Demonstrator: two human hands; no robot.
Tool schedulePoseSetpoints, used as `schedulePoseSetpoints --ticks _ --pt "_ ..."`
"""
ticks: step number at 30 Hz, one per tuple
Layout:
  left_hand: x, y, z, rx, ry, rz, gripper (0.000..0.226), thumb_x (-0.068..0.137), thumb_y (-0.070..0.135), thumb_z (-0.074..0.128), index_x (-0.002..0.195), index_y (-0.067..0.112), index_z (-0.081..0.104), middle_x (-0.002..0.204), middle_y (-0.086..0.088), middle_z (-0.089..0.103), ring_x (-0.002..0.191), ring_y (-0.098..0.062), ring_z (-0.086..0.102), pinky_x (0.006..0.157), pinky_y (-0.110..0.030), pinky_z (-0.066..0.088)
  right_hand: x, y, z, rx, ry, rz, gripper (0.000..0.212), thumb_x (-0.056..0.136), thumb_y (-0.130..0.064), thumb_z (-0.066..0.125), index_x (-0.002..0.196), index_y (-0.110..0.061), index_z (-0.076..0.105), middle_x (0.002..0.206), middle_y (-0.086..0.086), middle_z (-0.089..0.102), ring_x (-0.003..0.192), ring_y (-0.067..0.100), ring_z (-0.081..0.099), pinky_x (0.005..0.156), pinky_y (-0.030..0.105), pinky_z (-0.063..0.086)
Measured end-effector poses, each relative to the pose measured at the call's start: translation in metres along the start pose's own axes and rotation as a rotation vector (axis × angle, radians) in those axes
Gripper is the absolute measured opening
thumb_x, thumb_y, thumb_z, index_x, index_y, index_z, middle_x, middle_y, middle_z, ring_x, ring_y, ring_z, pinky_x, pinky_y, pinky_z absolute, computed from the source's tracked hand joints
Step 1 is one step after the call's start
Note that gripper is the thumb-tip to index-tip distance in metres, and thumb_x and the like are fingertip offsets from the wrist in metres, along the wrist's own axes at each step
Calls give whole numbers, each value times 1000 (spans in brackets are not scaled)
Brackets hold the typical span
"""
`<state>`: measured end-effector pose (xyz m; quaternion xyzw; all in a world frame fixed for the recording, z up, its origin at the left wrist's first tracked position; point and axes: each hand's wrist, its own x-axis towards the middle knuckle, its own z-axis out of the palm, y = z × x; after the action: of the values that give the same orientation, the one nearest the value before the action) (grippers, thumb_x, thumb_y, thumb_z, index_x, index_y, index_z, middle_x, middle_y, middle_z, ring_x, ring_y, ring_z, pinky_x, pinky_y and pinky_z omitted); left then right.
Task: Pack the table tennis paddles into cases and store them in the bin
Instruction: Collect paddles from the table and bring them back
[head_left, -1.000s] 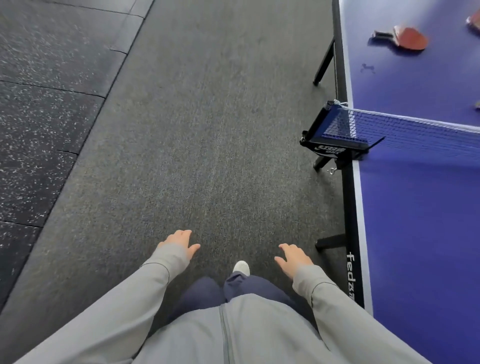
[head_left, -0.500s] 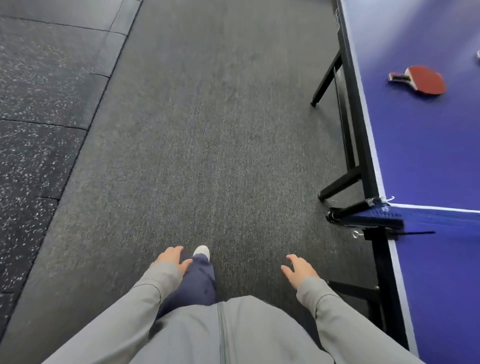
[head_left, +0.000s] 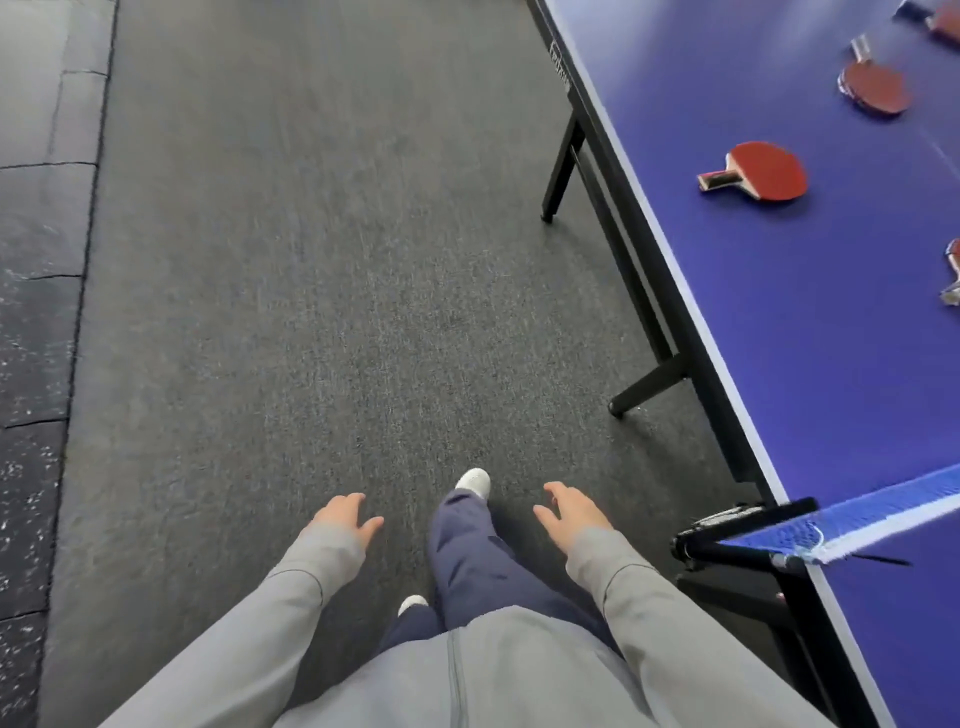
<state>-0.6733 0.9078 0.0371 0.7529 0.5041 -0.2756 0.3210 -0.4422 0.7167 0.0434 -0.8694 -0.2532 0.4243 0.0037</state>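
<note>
Four paddles show on the blue table (head_left: 779, 322), all on the right of the scene and past the net (head_left: 852, 525), none yet in a case. No case and no bin can be seen from here.

Both hands are empty. The left hand (head_left: 343, 514) and the right hand (head_left: 574, 512) hang low over the grey carpet (head_left: 311, 312), fingers loose and spread, gripping nothing, well apart from any paddle.

The nearest whole paddle (head_left: 763, 171) lies flat, red face up, not far in from the table's left edge. Its long axis runs roughly across the table, handle pointing left toward the walkway and blade to the right. The second paddle (head_left: 875, 88), farther off, has its handle pointing to the far end and its blade toward us. A third paddle (head_left: 953, 273) is cut by the right edge, and a fourth paddle (head_left: 943, 23) sits in the far right corner; I cannot tell how either lies.

The risks, as I judge them: the net clamp (head_left: 727, 525) juts out beside the right sleeve and could snag it, and the black table legs (head_left: 649, 384) splay into the path of the feet. A hasty reach could also knock the nearest paddle off the edge.
</note>
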Motion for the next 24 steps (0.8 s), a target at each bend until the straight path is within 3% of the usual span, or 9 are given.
schedulePoseSetpoints --ticks 7,13,20,24 --pt "86 81 -82 66 6 58 60 94 40 49 144 13 31 146 -9 38 134 -26 38 109 -33 32 79 -12 -81 192 34 94 49 96 -40 44 140 -20 37 137 5 47 125 25 47 104 39 39" --pt "141 177 -144 126 10 215 58 94 36 50 144 12 32 144 -10 39 132 -26 40 107 -31 31 119 -11 -145 325 93 170 48 96 -38 45 140 -20 37 140 6 46 128 25 45 106 41 37" --pt "206 281 -182 280 -84 423 53 92 34 54 138 12 39 140 -9 44 130 -25 42 103 -29 31 143 1 -179 534 141 354 48 96 -36 45 140 -19 37 137 6 47 124 25 47 104 39 39" --pt "249 345 -204 376 -158 547 58 93 35 52 143 13 33 144 -8 40 133 -23 39 107 -29 29 157 2 -200 650 206 503 47 97 -36 44 140 -20 37 137 3 47 124 23 48 102 35 40"
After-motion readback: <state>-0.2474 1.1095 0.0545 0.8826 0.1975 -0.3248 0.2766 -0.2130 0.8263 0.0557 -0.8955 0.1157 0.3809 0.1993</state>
